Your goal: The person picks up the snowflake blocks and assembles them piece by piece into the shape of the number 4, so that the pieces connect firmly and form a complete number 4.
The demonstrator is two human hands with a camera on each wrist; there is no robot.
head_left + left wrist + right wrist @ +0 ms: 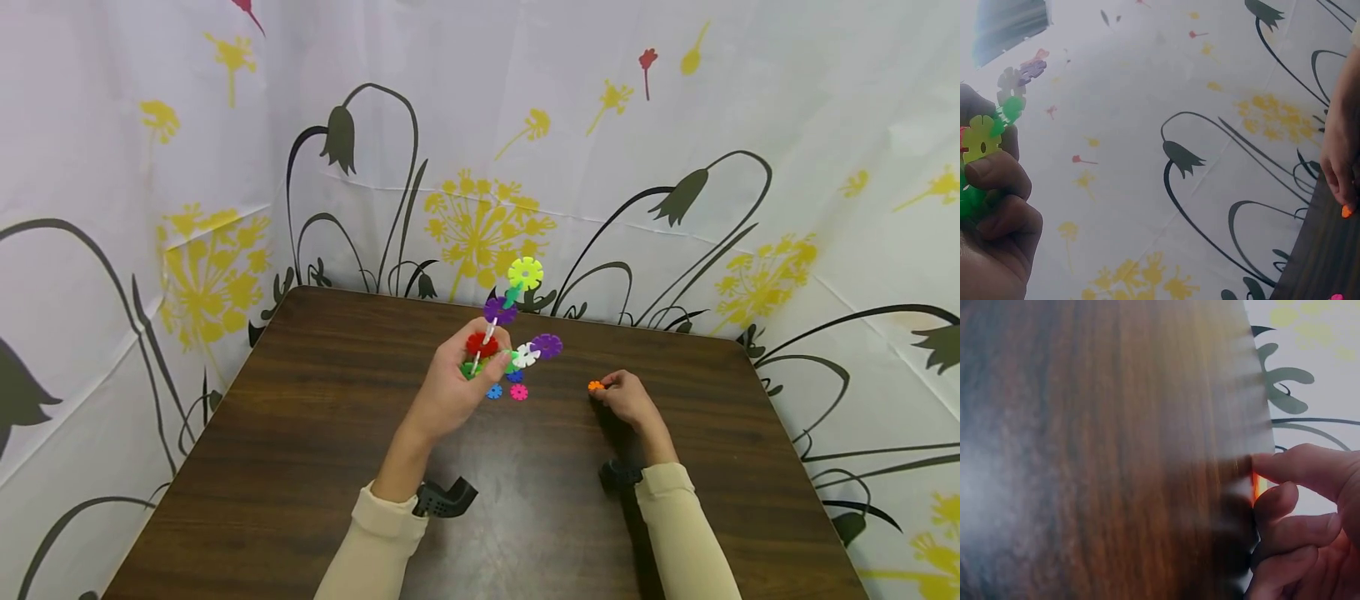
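My left hand (447, 393) is raised over the table and grips an assembly of interlocking flower-shaped discs. A yellow-green disc (525, 272) tops it, with a purple disc (500, 311) below. A red disc (482, 343) sits between my fingers, and a white disc (526, 355) and another purple disc (547, 346) branch off to the right. In the left wrist view, curled fingers (1007, 181) partly hide the green pieces. My right hand (632, 402) is low over the table, pinching an orange disc (596, 386) between thumb and finger; the right wrist view shows only its edge (1257, 486).
On the brown table (300, 433) lie a light blue disc (493, 391), a dark blue disc (515, 377) and a pink disc (519, 392), between the hands. A white curtain (480, 108) with printed flowers hangs along the table's back and sides.
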